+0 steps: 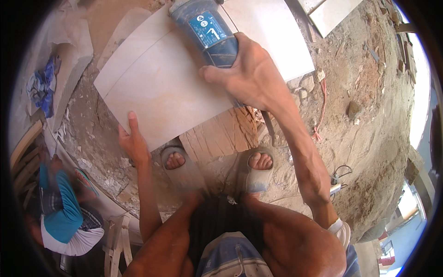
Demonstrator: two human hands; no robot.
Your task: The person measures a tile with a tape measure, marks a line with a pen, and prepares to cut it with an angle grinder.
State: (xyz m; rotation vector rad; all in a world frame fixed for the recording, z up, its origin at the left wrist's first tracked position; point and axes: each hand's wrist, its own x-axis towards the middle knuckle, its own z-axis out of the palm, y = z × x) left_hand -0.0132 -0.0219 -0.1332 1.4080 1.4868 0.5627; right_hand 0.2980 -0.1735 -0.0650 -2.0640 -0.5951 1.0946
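My right hand (251, 74) is wrapped round the rear body of a dusty blue angle grinder (196, 23) with a label on its side. The grinder's front end runs past the top of the view, so its disc is hidden. Below it lies a large cream tile (161, 87) with thin straight lines across its left part and near its top. At the tile's near left edge, my left hand (134, 141) grips it, thumb on top and the other fingers mostly hidden below. A ridged brown block (221, 131) shows under the tile's near edge.
My sandalled feet (258, 171) stand close to the block. Rubble and dirt (350, 111) spread to the right, with a red cord (324, 106) and a socket with a black cable (336, 188). Another person in a teal sleeve (67, 203) sits at the left beside wooden pieces (122, 244).
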